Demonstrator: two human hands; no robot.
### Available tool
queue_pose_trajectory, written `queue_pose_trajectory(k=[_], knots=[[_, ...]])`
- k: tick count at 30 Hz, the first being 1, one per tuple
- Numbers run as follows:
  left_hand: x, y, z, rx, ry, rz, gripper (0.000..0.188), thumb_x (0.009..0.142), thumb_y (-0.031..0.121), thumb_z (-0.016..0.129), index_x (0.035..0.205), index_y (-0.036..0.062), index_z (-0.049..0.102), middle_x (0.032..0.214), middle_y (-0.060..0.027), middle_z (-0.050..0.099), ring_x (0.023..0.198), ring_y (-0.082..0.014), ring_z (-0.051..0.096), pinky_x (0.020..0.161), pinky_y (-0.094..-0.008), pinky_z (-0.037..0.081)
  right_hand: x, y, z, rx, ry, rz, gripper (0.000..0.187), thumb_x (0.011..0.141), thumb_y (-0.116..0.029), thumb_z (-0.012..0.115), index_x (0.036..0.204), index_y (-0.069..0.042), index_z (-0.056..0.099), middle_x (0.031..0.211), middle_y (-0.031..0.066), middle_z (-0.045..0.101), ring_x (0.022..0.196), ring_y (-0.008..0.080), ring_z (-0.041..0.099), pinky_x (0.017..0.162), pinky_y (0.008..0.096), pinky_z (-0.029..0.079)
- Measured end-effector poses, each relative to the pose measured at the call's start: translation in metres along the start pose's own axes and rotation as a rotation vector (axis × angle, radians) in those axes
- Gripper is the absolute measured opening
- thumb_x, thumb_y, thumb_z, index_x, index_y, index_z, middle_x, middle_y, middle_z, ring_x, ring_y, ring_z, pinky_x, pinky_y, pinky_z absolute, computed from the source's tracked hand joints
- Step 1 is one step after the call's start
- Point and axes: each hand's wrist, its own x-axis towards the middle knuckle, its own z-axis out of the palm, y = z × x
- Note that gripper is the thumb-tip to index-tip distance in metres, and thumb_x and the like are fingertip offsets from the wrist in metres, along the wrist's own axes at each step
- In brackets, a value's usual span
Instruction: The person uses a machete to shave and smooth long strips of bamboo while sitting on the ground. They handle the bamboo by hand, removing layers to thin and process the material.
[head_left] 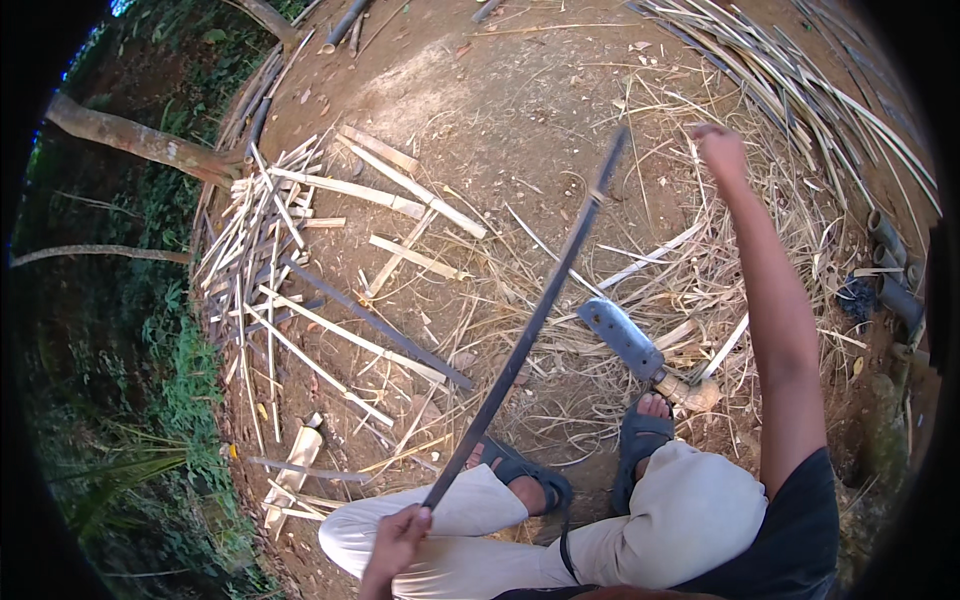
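My left hand (402, 540), low in the view over my knee, is closed around the lower end of a long dark bamboo strip (530, 340). The strip slants up and away to the right, with a paler node near its far end. My right arm reaches out to the far right, and my right hand (722, 155) has its fingers curled above the shavings; whatever is in them, if anything, is too small to make out. A broad-bladed cleaver (622, 338) with a wooden handle (688, 392) lies beside my right foot, touched by neither hand.
Split bamboo pieces (270, 240) are heaped at the left, with a flat dark strip (380, 325) nearby. Thin shavings (780, 260) cover the ground at right. Long strips (790, 80) lie at the far right, near cut bamboo tubes (897, 275). Green plants (165, 350) border the left.
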Motion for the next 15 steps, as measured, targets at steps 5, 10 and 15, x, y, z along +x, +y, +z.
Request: queue_pose_trajectory(k=[5, 10, 15], knots=[[-0.017, -0.011, -0.069, 0.23, 0.014, 0.205, 0.032, 0.097, 0.023, 0.059, 0.073, 0.0031, 0.058, 0.059, 0.0029, 0.047, 0.058, -0.0063, 0.044, 0.053, -0.027, 0.035, 0.053, 0.051, -0.069, -0.084, 0.557, 0.153, 0.048, 0.086, -0.04, 0.051, 0.098, 0.002, 0.072, 0.099, 0.0253, 0.069, 0.098, 0.0372, 0.066, 0.086, 0.0428, 0.05], [-0.032, -0.024, -0.113, -0.02, 0.336, 0.036, 0.043, 0.101, 0.033, 0.051, 0.066, 0.0066, 0.052, 0.056, 0.0033, 0.045, 0.051, -0.0056, 0.04, 0.046, -0.025, 0.029, 0.067, 0.112, -0.12, -0.184, 0.21, -0.05, 0.05, 0.085, -0.041, 0.058, 0.111, 0.001, 0.068, 0.077, 0.0202, 0.07, 0.082, 0.0335, 0.07, 0.079, 0.0424, 0.052], [0.014, 0.04, -0.053, -0.48, 0.423, -0.104, 0.041, 0.101, 0.044, 0.046, 0.071, 0.0165, 0.045, 0.053, 0.0076, 0.034, 0.04, -0.0047, 0.03, 0.035, -0.0233, 0.019, -0.056, 0.133, -0.03, -0.479, -0.087, -0.335, 0.064, 0.088, -0.048, 0.057, 0.133, -0.002, 0.053, 0.1, 0.0218, 0.066, 0.097, 0.0335, 0.064, 0.088, 0.0435, 0.048]])
